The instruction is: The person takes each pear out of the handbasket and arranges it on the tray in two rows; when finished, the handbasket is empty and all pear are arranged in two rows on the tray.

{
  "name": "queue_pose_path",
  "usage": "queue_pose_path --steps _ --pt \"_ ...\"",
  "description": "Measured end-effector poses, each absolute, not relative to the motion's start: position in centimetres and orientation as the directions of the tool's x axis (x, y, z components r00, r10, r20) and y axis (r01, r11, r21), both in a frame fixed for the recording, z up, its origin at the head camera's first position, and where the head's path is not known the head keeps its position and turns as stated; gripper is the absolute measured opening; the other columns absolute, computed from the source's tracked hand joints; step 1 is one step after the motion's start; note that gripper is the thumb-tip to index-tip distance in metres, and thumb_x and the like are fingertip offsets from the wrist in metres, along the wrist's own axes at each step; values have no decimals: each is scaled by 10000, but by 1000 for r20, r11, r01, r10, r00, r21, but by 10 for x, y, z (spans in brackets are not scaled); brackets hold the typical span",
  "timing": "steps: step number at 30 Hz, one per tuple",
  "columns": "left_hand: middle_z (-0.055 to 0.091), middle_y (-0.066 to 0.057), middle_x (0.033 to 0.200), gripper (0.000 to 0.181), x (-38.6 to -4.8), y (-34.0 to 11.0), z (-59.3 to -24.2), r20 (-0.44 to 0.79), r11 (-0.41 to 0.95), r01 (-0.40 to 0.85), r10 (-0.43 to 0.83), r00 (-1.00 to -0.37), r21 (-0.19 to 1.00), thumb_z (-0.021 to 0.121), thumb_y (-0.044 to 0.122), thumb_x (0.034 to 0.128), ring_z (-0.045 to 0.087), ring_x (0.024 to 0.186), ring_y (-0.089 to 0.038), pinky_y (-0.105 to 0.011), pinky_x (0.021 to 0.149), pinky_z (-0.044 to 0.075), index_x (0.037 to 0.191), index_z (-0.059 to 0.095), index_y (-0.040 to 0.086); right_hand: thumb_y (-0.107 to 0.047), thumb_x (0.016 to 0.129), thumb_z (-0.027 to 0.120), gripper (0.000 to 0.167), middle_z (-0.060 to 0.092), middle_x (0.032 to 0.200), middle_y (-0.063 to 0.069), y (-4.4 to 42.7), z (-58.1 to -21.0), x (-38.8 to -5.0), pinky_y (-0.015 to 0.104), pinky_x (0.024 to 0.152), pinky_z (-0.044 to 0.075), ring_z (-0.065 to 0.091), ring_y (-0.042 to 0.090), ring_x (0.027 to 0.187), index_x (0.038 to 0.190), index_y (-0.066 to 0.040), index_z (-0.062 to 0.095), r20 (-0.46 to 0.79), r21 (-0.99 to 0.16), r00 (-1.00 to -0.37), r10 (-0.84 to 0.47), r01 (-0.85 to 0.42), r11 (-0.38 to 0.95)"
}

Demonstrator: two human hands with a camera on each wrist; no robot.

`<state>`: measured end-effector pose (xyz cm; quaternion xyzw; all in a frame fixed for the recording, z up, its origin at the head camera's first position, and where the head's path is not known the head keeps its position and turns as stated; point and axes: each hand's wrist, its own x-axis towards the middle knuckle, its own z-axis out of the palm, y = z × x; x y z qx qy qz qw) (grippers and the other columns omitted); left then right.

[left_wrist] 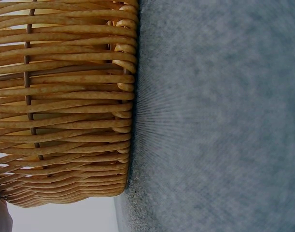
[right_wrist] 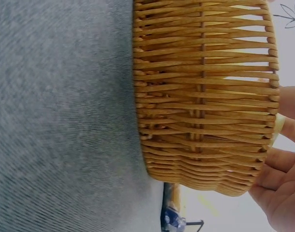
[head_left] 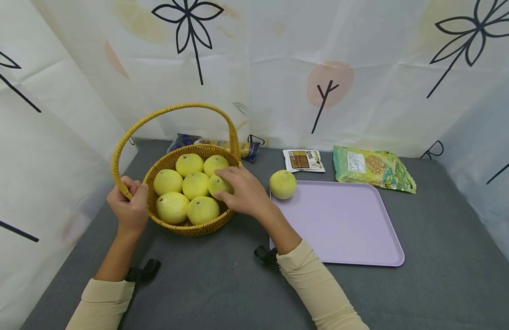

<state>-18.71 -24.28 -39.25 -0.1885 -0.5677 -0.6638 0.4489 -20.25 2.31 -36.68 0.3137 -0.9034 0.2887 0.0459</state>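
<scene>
A yellow wicker basket with a tall arched handle stands on the left, holding several round yellow-green citrus fruits. My left hand grips the foot of the handle at the basket's left side. With thumb and fingers curled, my right hand holds a citrus fruit at the basket's right inner edge. In the right wrist view, the fingers reach over the rim, and the woven wall hides most of that fruit. The left wrist view mostly shows the basket's side.
A lilac tray lies right of the basket, with one citrus fruit at its back left corner. Behind stand a green packet, a small white-and-brown packet and a blue-and-yellow package. Patterned curtains border the grey table.
</scene>
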Motion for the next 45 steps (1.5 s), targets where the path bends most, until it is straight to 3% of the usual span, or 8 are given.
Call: queue_pose_path --steps 11,27,45 --pt "214 -7 524 315 -187 -243 -392 760 32 814 -381 -526 579 483 -160 793 140 485 -57 -226 449 106 607 249 -62 -355 949 694 569 536 1438 69 30 -347 -194 428 1103 355 463 234 1348 1445 -127 532 260 -538 -824 -503 -556 634" --pt "230 -11 521 314 -187 -242 -393 756 33 809 -380 -532 586 484 -169 790 154 482 -65 -226 451 115 612 245 -68 -316 935 716 533 588 1385 38 49 -331 -185 383 1064 397 517 187 1296 1409 -120 574 352 -598 -807 -475 -584 549" --pt "224 -7 516 331 -188 -243 -392 759 24 818 -388 -522 575 484 -168 794 143 480 -56 -221 449 106 602 239 -53 -221 916 743 494 597 1354 95 100 -321 -175 436 973 469 542 230 1249 1361 -58 603 386 -654 -849 -362 -528 541"
